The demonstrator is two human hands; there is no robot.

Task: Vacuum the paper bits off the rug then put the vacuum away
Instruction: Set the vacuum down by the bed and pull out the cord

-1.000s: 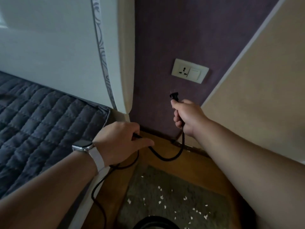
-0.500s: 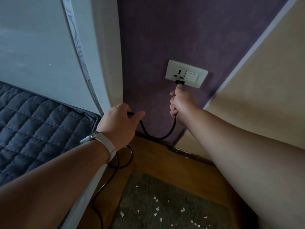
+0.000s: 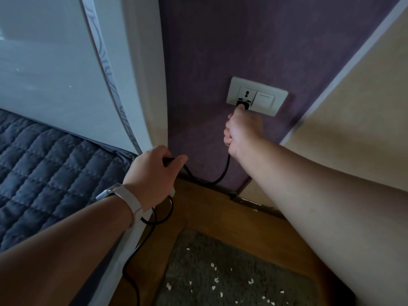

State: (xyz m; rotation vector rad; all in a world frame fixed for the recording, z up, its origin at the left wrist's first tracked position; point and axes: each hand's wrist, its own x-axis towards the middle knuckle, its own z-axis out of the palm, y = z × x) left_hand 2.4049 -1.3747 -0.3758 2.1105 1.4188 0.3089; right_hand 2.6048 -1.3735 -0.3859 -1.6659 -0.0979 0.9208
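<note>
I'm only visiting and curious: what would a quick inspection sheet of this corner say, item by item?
Surface: wooden floor with a grey rug on it.
Job's things: white paper bits scattered on the rug; vacuum not in view.
Clutter: nothing seen.
Hands: right hand holds the black plug at the wall socket; whether it is fully in cannot be told. Left hand grips the cord lower down.
Cables: the cord sags between the hands, loops below the left hand and runs down toward the floor.
Surroundings: purple wall, switch beside the socket, quilted bed cover at left, watch on the left wrist.
</note>
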